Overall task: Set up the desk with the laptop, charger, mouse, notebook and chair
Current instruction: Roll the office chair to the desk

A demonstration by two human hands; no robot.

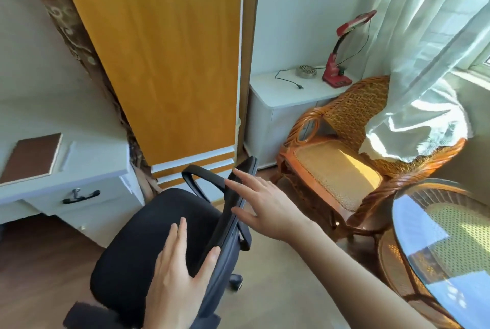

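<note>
A black office chair with a padded seat and curved armrests stands on the floor at centre, seen from behind its backrest. My left hand hovers over the near part of the backrest, fingers spread, thumb touching its top edge. My right hand reaches to the far end of the backrest with fingers apart, fingertips against its top edge. Neither hand is closed around it. A white desk with a black drawer handle stands at the left. On it lies a brown notebook.
An orange wardrobe door rises behind the chair. A wicker armchair stands to the right, partly under a white curtain. A glass-topped wicker table fills the lower right. A white side cabinet carries a red lamp.
</note>
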